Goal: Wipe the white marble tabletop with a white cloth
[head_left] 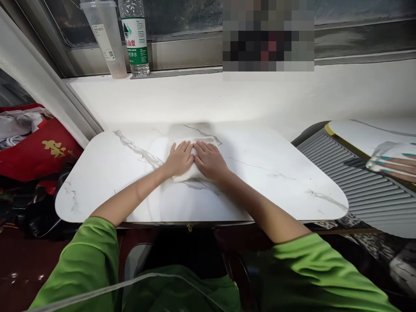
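Observation:
Both hands lie on a folded white cloth (186,174) near the middle of a white marble-patterned tabletop (269,186). My left hand (181,159) presses flat on the cloth's left part, fingers stretched forward. Beside it, my right hand (209,159) rests flat on the right part, its fingers also extended. The thumbs meet or nearly meet at the centre. Much of the cloth is hidden under the palms; its far edge and near edge show.
On the ledge behind stand a clear plastic cup (108,47) and a water bottle (135,47). A red bag (39,147) is at the left. At the right, another person's hand (398,167) with teal nails lies over a grey ribbed surface (344,173).

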`<state>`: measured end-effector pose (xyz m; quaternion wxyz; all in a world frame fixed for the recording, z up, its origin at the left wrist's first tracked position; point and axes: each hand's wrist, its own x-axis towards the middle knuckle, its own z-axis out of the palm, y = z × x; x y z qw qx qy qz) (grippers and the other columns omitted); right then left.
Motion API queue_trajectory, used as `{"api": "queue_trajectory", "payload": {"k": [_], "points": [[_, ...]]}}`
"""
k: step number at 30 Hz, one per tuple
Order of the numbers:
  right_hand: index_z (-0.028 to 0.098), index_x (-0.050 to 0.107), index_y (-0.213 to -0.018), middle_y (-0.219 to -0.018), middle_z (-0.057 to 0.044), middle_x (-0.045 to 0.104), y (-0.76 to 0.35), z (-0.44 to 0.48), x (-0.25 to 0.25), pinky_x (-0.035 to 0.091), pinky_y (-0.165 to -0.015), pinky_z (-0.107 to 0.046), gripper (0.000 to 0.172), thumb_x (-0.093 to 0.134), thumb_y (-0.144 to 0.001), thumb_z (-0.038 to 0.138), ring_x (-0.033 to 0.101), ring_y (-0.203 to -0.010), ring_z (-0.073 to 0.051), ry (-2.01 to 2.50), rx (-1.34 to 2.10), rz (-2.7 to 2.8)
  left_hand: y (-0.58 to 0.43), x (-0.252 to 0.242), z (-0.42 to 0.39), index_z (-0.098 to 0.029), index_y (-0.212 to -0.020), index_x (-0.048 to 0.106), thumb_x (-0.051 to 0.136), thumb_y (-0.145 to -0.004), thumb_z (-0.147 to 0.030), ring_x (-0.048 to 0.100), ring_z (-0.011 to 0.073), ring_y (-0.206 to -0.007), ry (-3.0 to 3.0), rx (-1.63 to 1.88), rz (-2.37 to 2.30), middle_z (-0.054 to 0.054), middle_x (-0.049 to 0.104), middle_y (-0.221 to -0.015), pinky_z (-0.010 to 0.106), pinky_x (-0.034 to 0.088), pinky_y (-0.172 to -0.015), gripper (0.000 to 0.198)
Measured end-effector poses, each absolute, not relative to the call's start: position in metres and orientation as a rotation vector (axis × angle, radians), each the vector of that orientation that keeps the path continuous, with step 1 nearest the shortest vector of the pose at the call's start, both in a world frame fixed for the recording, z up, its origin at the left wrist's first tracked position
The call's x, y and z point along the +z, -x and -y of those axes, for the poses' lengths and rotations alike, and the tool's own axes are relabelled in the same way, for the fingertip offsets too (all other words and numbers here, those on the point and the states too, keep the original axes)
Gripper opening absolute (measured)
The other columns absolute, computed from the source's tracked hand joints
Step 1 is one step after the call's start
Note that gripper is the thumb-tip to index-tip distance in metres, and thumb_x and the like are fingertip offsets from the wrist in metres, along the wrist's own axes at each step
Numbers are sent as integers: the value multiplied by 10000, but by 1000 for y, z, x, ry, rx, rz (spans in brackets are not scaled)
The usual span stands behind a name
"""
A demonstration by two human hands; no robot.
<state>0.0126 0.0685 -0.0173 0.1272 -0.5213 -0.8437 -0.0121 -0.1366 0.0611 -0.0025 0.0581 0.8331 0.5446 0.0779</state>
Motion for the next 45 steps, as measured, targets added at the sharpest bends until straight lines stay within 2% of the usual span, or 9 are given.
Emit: {"api": "queue_trajectory", "payload": {"k": [7,11,17,22,28,32,38,42,45], "points": [[7,475,-1420,-1485,-171,474,-17,27,-23,282,-1169,-460,554,288,-968,267,404,-1396,-291,1393,-176,2481,142,-3,32,-30,-1478,342,269,-999,-245,240,288,-1487,-2651,258,-1562,171,332,-1573,535,145,-1218,531],[20,494,-1407,-1476,-173,485,-18,49,-25,293,-1163,-465,543,290,-965,260,414,-1386,-290,1274,-210,2498,145,-2,61,-9,-1468,350,277,-985,-234,220,309,-1491,-2655,254,-1567,185,320,-1575,559,149,-1212,538],[28,501,-1399,-1475,-164,490,-10,22,-23,286,-1163,-456,542,303,-946,250,422,-1377,-287,1308,-100,2498,147,-2,30,-30,-1462,356,278,-968,-223,194,279,-1502,-2540,225,-1595,172,314,-1581,537,127,-1222,537],[32,486,-1402,-1473,-164,491,9,-41,-21,265,-1160,-449,537,296,-942,232,414,-1375,-284,1390,-5,2473,156,-4,-32,-65,-1457,356,275,-966,-204,242,246,-1488,-2420,303,-1693,146,335,-1576,506,149,-1221,518],[43,488,-1395,-1464,-168,497,34,-133,-17,262,-1149,-420,529,307,-924,203,422,-1363,-267,1361,69,2460,171,-5,-120,-94,-1395,431,277,-975,-187,337,214,-1437,-2384,426,-1803,131,435,-1517,485,191,-1207,457],[48,464,-1422,-1489,-156,472,43,-158,-13,248,-1158,-414,543,299,-926,193,396,-1388,-261,1443,86,2431,174,-8,-150,-124,-1438,406,267,-993,-184,316,208,-1453,-2370,397,-1876,103,393,-1552,478,187,-1208,470],[28,443,-1441,-1518,-170,430,48,-133,-13,216,-1173,-437,551,294,-942,206,365,-1410,-278,1469,55,2449,180,-7,-127,-122,-1442,416,277,-995,-187,305,221,-1463,-2424,352,-1866,115,374,-1563,464,185,-1212,473],[2,454,-1427,-1499,-188,450,56,-89,-18,226,-1167,-464,548,290,-951,218,386,-1390,-300,1406,-9,2450,196,-6,-82,-150,-1449,402,265,-1001,-226,284,217,-1473,-2450,339,-1809,106,366,-1569,463,184,-1213,475],[-10,444,-1432,-1495,-199,450,65,-43,-19,232,-1165,-481,553,287,-958,228,390,-1386,-310,1362,-36,2453,211,-5,-34,-104,-1450,390,240,-998,-239,272,233,-1478,-2501,367,-1749,137,369,-1562,478,178,-1214,495]]}}
